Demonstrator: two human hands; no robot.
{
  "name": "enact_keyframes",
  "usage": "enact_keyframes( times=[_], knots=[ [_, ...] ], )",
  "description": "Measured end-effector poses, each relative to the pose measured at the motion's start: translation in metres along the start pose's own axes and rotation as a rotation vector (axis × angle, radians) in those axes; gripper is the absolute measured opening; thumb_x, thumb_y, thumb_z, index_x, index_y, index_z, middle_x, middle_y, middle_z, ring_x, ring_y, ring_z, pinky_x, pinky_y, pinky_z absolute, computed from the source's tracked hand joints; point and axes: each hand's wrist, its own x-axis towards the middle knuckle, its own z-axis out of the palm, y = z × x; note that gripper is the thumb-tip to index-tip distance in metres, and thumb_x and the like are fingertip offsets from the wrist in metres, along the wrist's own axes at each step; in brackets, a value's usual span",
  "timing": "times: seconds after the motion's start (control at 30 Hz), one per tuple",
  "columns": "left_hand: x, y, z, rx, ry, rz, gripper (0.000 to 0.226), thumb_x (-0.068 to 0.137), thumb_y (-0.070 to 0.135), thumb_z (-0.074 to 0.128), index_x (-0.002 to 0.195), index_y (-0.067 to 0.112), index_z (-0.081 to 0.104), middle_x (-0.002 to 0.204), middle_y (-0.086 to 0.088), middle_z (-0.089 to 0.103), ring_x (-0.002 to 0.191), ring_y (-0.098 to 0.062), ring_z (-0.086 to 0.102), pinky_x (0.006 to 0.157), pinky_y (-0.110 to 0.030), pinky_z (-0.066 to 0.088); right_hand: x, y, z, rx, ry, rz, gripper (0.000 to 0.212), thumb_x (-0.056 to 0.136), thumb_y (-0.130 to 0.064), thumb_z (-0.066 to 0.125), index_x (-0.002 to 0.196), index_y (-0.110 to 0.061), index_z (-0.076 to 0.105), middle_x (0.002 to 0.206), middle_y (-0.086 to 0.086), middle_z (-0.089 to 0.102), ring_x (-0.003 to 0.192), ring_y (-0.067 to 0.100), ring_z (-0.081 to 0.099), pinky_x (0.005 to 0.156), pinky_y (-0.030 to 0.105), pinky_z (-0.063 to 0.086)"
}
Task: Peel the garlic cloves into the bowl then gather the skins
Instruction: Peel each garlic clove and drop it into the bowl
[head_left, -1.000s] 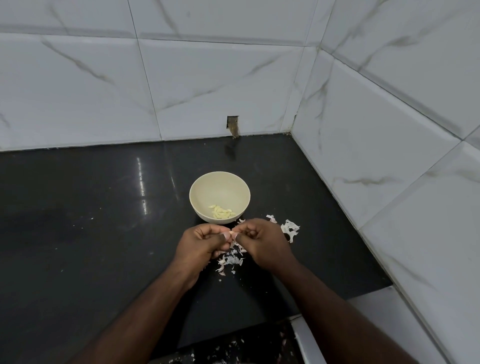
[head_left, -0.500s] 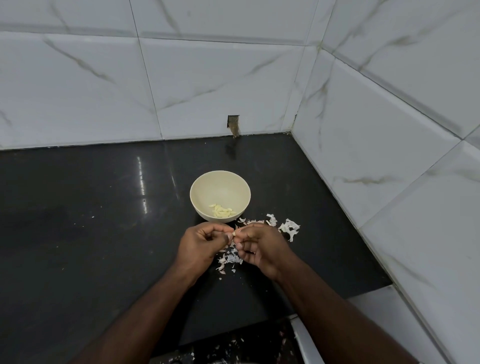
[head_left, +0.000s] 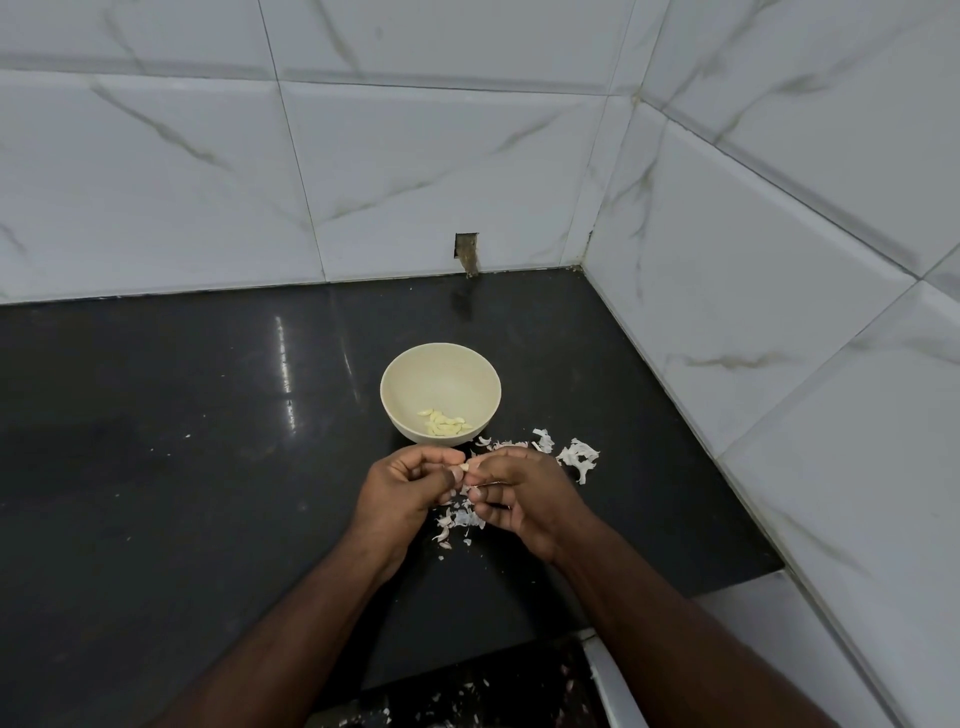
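A cream bowl (head_left: 410, 374) stands on the black counter with several peeled garlic cloves (head_left: 444, 422) at its bottom. Just in front of it my left hand (head_left: 402, 491) and my right hand (head_left: 524, 493) meet, fingers curled, pinching one small garlic clove (head_left: 466, 467) between their fingertips. Most of the clove is hidden by the fingers. Loose white skins (head_left: 460, 519) lie on the counter under my hands, and a further patch of skins (head_left: 576, 457) lies to the right of the bowl.
The black counter (head_left: 182, 467) ends at tiled walls behind and on the right. A small hole in the back wall (head_left: 466, 248) sits above the bowl. More skin scraps (head_left: 457, 701) lie below the counter's front edge, beside a white ledge (head_left: 613, 686).
Both hands stay together on the clove. The right hand has turned slightly, its fingers working at the clove. The bowl and skins have not moved.
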Motion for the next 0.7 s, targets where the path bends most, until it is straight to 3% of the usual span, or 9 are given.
enact_keyframes(
  times=[0.27,0.53,0.7],
  knots=[
    [0.0,0.0,-0.001,-0.035,0.008,-0.025,0.015,0.083,-0.009,0.071,0.091,0.004,0.072,0.072,-0.009,0.07,0.058,-0.011,0.061,0.058,-0.02,0.051,-0.001,-0.001,0.003,0.01,0.011,0.001,0.01,0.084,0.002,0.063,0.085,-0.005,0.07,0.076,0.012,0.067,0.061,0.018,0.061,0.062,0.03,0.052],
    [0.001,0.004,-0.001,-0.083,0.03,-0.063,0.02,0.083,-0.011,0.07,0.099,0.0,0.067,0.075,-0.014,0.072,0.066,-0.016,0.068,0.056,-0.019,0.052,0.004,0.009,0.0,-0.256,0.035,-0.371,0.018,0.086,0.004,0.069,0.101,-0.006,0.073,0.091,0.012,0.075,0.079,0.017,0.068,0.069,0.027,0.056],
    [-0.001,0.008,0.001,-0.122,0.013,-0.11,0.019,0.085,-0.006,0.07,0.101,0.001,0.065,0.076,-0.014,0.072,0.062,-0.013,0.068,0.055,-0.018,0.052,0.004,0.008,0.0,-0.339,-0.018,-0.442,0.028,0.086,0.006,0.071,0.099,-0.018,0.074,0.093,0.002,0.078,0.086,0.012,0.073,0.074,0.023,0.056]
  ],
)
